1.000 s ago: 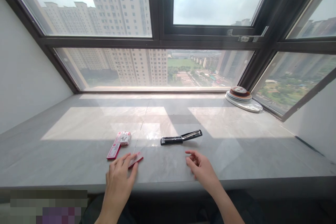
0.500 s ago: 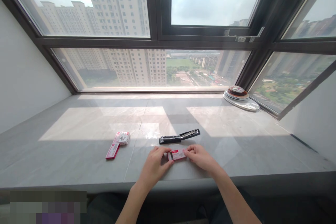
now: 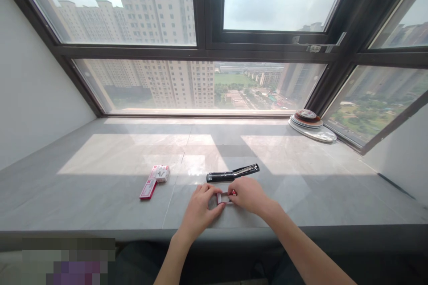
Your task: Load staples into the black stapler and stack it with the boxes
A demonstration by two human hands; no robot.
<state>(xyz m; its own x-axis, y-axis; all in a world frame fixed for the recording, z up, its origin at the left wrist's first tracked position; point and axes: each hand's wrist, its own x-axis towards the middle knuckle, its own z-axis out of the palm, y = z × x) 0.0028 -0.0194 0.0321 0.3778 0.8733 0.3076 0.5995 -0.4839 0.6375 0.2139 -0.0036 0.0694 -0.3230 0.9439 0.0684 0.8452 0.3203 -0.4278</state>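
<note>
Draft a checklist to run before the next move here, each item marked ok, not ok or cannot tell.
1. Left hand steadying the box: ok, thumb and fingers are around its left end.
2. Right hand at the box: ok, its curled fingers are at the right end.
3. Box contents visible: not ok, the right hand covers much of it.
4. Stapler opened out: ok, its two halves lie at an angle.
5. Right hand clear of the stapler: cannot tell, they are very close in this view.
6. White box and red box out of the way: ok, both lie left of the hands.
</note>
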